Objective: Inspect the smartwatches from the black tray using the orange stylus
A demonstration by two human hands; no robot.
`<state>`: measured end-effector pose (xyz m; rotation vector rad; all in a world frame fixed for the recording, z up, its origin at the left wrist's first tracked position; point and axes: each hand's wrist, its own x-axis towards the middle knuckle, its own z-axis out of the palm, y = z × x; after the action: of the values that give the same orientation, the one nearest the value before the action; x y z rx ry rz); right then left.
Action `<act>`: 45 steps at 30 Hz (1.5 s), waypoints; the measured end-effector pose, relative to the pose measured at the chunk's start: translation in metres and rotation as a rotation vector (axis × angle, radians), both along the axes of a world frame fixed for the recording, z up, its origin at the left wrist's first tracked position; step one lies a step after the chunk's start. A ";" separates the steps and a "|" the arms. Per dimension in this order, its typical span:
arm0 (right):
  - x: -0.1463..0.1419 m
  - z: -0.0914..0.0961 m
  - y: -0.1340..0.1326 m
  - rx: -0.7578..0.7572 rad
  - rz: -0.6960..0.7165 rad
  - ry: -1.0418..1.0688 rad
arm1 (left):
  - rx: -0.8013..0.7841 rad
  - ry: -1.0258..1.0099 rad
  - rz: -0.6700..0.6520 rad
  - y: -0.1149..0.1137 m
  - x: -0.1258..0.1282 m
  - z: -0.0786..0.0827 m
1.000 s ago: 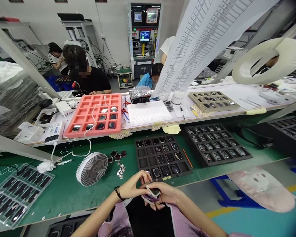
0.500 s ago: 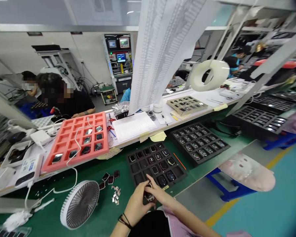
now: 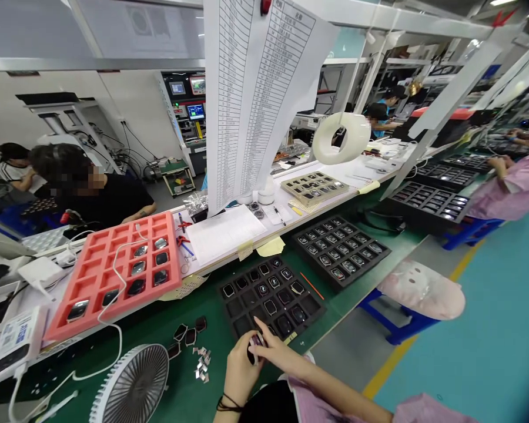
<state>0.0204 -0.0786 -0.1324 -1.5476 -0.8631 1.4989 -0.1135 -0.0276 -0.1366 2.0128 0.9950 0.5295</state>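
My left hand (image 3: 239, 365) and my right hand (image 3: 274, 351) are together at the front edge of the green bench. Between them is a smartwatch (image 3: 254, 351) with a dark face, partly covered by fingers. Just beyond my hands lies a black foam tray (image 3: 234, 306) holding several square watch faces and frames, with some bare pockets. To the left of my hands, dark watch pieces (image 3: 191, 337) rest loose on the bench beside a small pile of silvery bits (image 3: 202, 367).
A white fan (image 3: 134, 382) stands front left, near a trailing white cable (image 3: 119, 329). On the raised shelf are a pink foam tray (image 3: 88, 258) and paper sheets (image 3: 227, 232). Another full black tray (image 3: 341, 249) sits right, past an orange stick (image 3: 312, 285). Co-workers sit around.
The view has turned to the right, so the scene sits further left. Both hands stay on the smartwatch, which now shows more of its dark face between the fingers.
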 end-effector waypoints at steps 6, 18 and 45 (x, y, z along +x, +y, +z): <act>0.014 -0.001 -0.001 -0.144 -0.023 0.592 | 0.027 -0.119 -0.049 -0.004 -0.010 0.018; 0.006 -0.003 -0.001 -0.123 -0.008 0.637 | 0.063 -0.130 -0.120 -0.010 -0.013 0.014; 0.069 -0.043 -0.021 -0.145 -0.289 0.616 | -1.007 -0.532 0.417 0.012 0.032 -0.050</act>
<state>0.0890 -0.0997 -0.1757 -1.1342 -0.1717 1.7005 -0.0819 -0.0161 -0.1867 0.7245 1.0381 0.5749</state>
